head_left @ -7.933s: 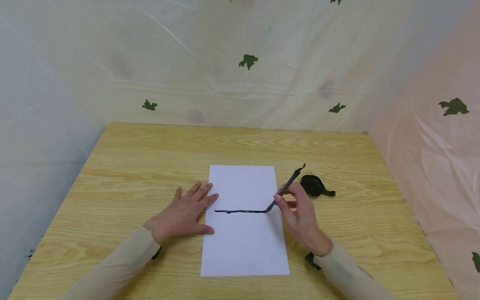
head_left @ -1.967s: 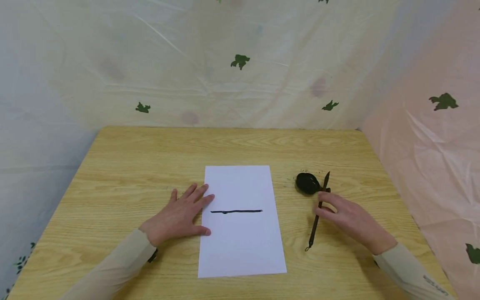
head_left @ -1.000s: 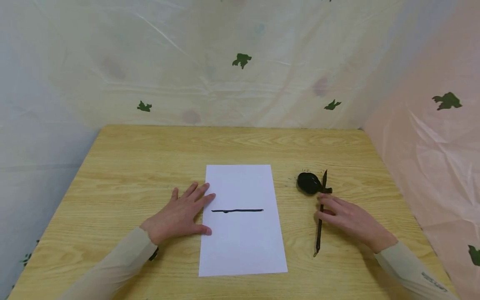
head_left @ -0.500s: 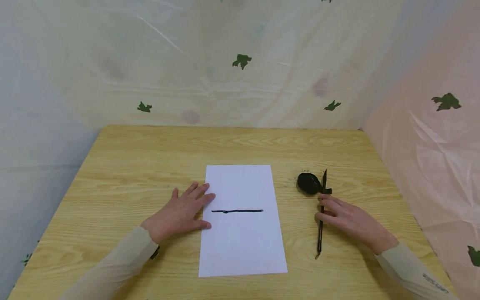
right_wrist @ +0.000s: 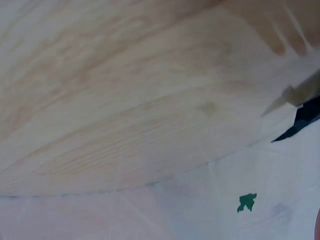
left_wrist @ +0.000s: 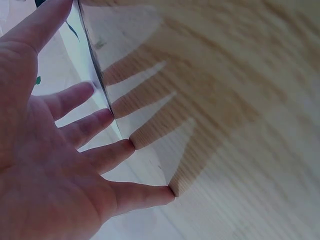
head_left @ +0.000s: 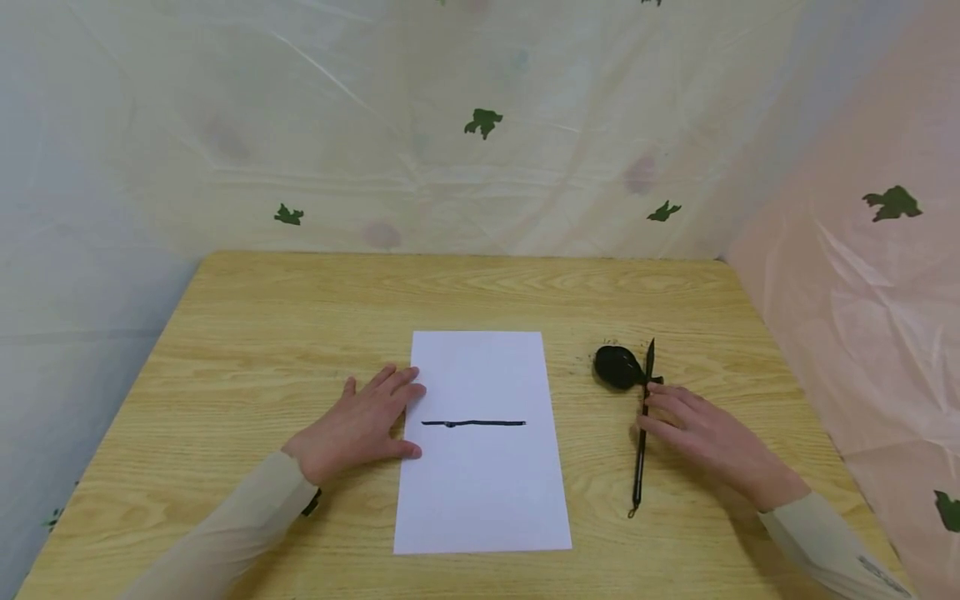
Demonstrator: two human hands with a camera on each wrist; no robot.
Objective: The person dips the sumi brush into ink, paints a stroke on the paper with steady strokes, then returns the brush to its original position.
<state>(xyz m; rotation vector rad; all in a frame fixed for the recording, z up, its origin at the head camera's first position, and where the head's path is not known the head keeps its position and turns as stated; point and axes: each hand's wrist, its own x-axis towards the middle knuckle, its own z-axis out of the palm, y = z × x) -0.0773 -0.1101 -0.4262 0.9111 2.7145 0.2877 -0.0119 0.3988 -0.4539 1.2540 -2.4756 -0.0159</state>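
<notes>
In the head view, my left hand [head_left: 356, 433] lies spread at the left edge of a white sheet of paper [head_left: 480, 508], fingertips and thumb on it. The left wrist view shows those fingers [left_wrist: 107, 155] straight and apart. A black stroke [head_left: 487, 423] runs across the sheet's middle. Right of the paper, a black brush [head_left: 640, 467] with a small end loop leans over the narrow neck of a glossy black rounded object [head_left: 617, 367]. My right hand [head_left: 712, 442] is beside the brush, its loosely extended fingertips at the shaft. The right wrist view catches the brush's dark tip [right_wrist: 305, 117].
The wooden table [head_left: 300, 308] extends around the paper. Small dark specks lie near the black rounded object. Pale plastic sheeting [head_left: 375, 150] with green bird shapes hangs behind the table and along both sides.
Earlier my right hand drew the black stroke's end with the brush. It then carried the brush right, lowered it onto the black object's neck, and loosened its fingers. My left hand stays on the paper.
</notes>
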